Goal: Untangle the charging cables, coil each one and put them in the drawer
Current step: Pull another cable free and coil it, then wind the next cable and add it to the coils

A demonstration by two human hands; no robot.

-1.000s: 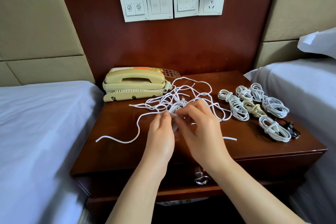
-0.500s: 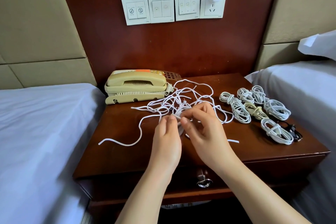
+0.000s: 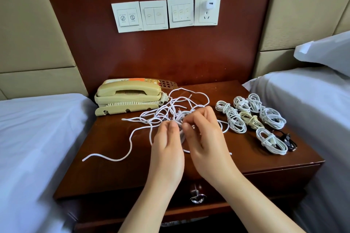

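Observation:
A tangle of white charging cables [image 3: 170,109] lies in the middle of the dark wooden nightstand [image 3: 117,166], one loose end trailing to the front left. My left hand [image 3: 167,149] and my right hand [image 3: 205,138] meet over the knot, each pinching a strand of it with fingertips. Several coiled cables [image 3: 251,117] lie in a group at the right of the top, among them a cream one [image 3: 250,120] and a black one [image 3: 287,141]. The drawer [image 3: 284,181] below the top is shut, with a metal handle [image 3: 197,197] at its middle.
A beige telephone [image 3: 128,98] stands at the back left of the nightstand. White beds [image 3: 34,138] flank it on both sides. On the wall panel behind are switches [image 3: 153,15] and a socket holding a white charger [image 3: 210,4].
Both hands have stayed at the knot, the fingers shifting slightly on the strands. The camera has tilted a little, so the scene sits lower in view.

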